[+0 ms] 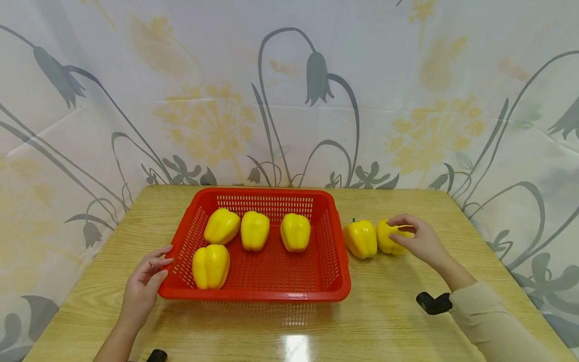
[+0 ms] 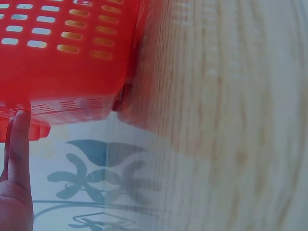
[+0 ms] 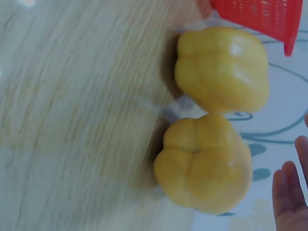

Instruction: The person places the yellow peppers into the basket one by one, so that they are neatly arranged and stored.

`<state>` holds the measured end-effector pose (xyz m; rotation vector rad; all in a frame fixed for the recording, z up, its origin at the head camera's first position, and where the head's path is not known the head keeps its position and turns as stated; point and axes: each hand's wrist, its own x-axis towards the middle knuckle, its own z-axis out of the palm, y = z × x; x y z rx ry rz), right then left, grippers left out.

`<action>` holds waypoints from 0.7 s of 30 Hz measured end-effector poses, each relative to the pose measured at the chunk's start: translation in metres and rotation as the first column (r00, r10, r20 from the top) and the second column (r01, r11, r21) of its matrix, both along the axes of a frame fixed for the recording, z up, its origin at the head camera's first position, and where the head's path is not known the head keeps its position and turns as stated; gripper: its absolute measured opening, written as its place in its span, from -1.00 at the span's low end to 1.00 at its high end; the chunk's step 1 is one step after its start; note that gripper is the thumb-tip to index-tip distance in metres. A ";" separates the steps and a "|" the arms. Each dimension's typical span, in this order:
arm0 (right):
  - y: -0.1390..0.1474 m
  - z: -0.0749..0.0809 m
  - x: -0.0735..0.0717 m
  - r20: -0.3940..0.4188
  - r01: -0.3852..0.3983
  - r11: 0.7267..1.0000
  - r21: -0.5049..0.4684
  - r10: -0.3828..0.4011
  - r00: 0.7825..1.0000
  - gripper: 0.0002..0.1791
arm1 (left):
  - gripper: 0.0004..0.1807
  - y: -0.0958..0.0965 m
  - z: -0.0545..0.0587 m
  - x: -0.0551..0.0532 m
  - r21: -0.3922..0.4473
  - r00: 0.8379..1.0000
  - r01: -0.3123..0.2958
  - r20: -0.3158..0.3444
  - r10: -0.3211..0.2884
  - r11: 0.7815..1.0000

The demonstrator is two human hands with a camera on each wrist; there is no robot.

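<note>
A red plastic basket (image 1: 258, 294) with slotted walls holds several yellow bell peppers (image 1: 255, 230). My left hand (image 1: 142, 286) is at its left rim, fingertips touching the edge; in the left wrist view a straight finger (image 2: 19, 144) reaches the basket's wall (image 2: 62, 72). Right of the basket, two more yellow bell peppers stand side by side on the table, the nearer one to the basket (image 1: 361, 239) with a green stem showing. My right hand (image 1: 422, 241) hovers by the outer pepper (image 1: 390, 239), thumb and fingers spread. In the right wrist view its fingers (image 3: 288, 192) are apart from that pepper (image 3: 204, 163).
Everything stands on a light wood-grain table (image 1: 384, 322). A pale cloth (image 1: 289, 125) printed with grey and yellow flowers hangs behind and at both sides. A black device (image 1: 433, 303) is worn at the right wrist, beside a beige sleeve (image 1: 493, 317).
</note>
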<state>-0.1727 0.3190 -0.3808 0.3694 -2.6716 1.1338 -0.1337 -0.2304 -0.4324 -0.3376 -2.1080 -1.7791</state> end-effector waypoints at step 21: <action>0.033 -0.020 -0.006 0.104 -0.027 0.991 0.131 0.013 0.995 -0.44 | -0.81 0.000 -0.001 0.000 0.061 0.999 0.038 -0.020 -0.037 0.997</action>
